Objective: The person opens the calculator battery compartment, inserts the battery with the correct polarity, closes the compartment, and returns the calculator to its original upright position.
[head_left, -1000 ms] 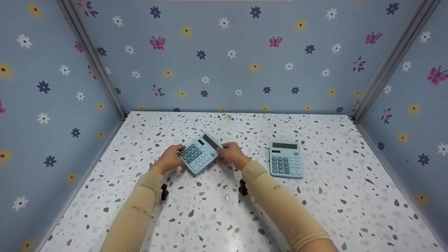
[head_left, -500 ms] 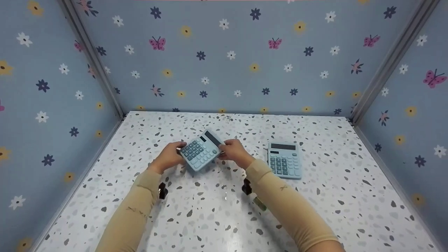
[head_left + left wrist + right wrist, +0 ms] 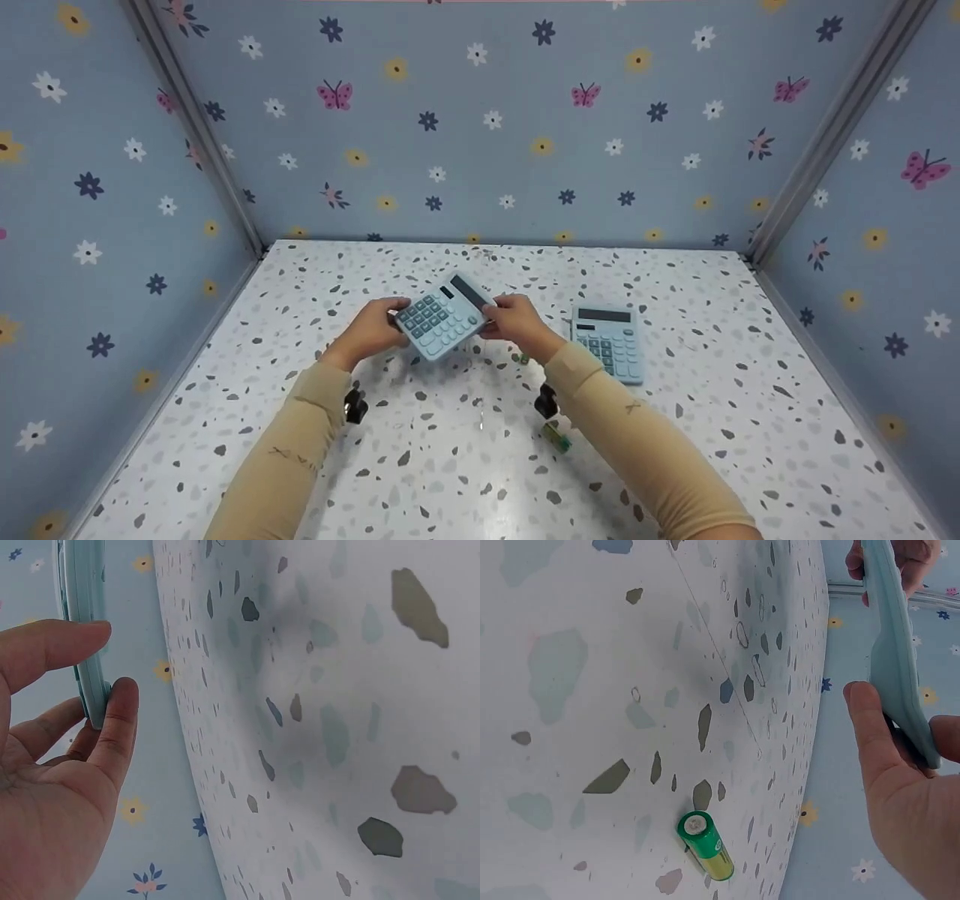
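Note:
A light blue calculator (image 3: 444, 315) is held up over the table, turned at a slant with its screen toward the upper right. My left hand (image 3: 373, 330) pinches its left edge; in the left wrist view the thumb lies on one side and fingers on the other. At the opposite edge, near the screen, my right hand (image 3: 523, 325) grips it between thumb and fingers. Its smooth back (image 3: 896, 652) shows in the right wrist view. Below the right wrist, a green and yellow battery (image 3: 708, 846) lies on the table.
A second light blue calculator (image 3: 613, 330) lies face up on the speckled white table (image 3: 450, 465), partly behind the right forearm. A small green object (image 3: 523, 359) is near the right hand. Flower-patterned walls (image 3: 480, 135) enclose the table at the back and sides.
Both hands have lifted the calculator a little, moving it up and to the right in the head view. The battery, earlier hidden by the right arm, has come into view.

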{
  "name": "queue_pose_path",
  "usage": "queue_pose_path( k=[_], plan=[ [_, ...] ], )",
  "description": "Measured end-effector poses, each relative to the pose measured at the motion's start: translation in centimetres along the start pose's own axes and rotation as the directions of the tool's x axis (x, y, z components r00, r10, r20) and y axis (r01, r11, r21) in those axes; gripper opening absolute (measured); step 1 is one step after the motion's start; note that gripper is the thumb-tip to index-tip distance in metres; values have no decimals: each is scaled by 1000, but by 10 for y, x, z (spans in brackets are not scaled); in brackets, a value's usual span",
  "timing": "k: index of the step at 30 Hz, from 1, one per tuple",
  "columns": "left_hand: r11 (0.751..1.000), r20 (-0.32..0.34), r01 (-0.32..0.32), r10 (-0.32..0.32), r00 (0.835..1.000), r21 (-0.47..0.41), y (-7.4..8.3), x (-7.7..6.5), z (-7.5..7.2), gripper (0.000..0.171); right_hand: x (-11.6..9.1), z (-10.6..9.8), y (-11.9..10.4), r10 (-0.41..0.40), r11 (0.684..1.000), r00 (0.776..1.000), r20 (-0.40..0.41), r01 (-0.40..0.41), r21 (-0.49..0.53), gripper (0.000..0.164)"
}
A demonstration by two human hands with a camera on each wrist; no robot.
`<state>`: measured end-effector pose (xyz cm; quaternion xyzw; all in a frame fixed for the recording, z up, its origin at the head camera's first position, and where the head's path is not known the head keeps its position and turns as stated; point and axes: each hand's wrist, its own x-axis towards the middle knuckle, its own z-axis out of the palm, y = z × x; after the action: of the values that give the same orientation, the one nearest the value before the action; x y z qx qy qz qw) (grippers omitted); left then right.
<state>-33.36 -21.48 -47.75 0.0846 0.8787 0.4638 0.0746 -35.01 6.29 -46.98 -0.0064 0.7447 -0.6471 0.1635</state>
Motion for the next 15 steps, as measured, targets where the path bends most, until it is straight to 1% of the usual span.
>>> queue_pose_path(
  k=[6,15],
  plan=[
    [999,13,-9,10,1000,-31,12,-3,2,86,-10,-8,-4,-42,999,999,7,41,31,31],
    [1000,19,-20,20,1000,-3,28,-5,10,85,-21,-22,-7,-49,999,999,-19,49,8,31]
  ],
)
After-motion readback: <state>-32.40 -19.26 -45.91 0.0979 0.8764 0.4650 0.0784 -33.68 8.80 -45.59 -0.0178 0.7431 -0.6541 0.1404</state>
